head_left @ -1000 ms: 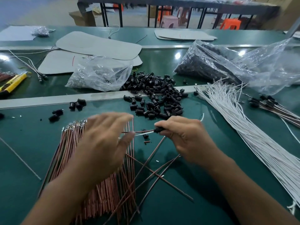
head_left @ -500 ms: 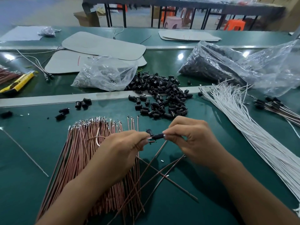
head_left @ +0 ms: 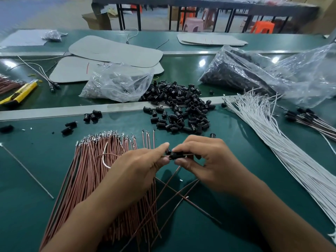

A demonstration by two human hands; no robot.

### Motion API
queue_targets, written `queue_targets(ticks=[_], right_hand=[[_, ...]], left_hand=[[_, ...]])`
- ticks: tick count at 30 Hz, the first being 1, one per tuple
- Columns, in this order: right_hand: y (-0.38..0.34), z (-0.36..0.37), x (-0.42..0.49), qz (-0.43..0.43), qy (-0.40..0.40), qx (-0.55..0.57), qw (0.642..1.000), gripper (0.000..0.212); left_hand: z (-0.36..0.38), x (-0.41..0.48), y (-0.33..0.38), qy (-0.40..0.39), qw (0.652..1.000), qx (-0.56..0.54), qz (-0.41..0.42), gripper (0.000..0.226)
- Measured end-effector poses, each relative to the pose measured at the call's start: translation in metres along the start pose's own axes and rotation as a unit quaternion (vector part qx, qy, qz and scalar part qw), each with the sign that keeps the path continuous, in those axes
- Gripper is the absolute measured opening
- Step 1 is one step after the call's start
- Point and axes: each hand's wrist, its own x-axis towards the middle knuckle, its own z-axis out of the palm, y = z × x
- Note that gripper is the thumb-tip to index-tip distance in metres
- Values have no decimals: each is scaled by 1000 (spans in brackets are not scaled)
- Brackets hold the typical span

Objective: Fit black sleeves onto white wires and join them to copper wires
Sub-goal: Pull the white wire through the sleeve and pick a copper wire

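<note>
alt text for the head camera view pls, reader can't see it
Two hands meet above a green table: the right hand pinches a small black sleeve while the left hand pinches a thin wire at its end. Copper wires lie beneath, loose black sleeves behind, white wires to the right.

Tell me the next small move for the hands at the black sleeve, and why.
Probably press the thin wire further into the black sleeve. The left hand pinches the wire right at the sleeve's left end, the right hand pinches the sleeve, and a bit of wire shows between them, so it looks not fully seated.
</note>
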Motion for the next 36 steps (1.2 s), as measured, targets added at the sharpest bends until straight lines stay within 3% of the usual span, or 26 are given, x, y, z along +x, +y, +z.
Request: queue_targets(ticks=[2,4,10,16,19,23,28,33,36], right_hand=[[0,-2,0,16,14,5,1000,16],[1,-4,0,25,19,3,1000,16],[-1,7,0,6,-3,-6,1000,16],[-3,7,1,22,44,3,999,25],[-4,5,1,36,66,17,997,20],[-6,9,1,42,62,38,996,20],[-6,3,1,63,38,54,996,24],[-5,2,0,91,29,59,994,10],[-6,1,0,91,12,41,995,8]], left_hand=[[0,-2,1,-1,999,-36,-25,42],[-1,-3,0,20,997,-64,-40,18],[3,-4,5,23,999,-32,-33,14],[1,-4,-2,33,996,-58,-52,22],[2,-4,-4,39,993,-91,-67,26],[4,-4,-2,34,991,-116,-65,16],[3,-1,1,32,997,-76,-10,27],[0,-3,4,8,998,-59,-14,39],[2,-2,2,10,999,-30,-16,35]])
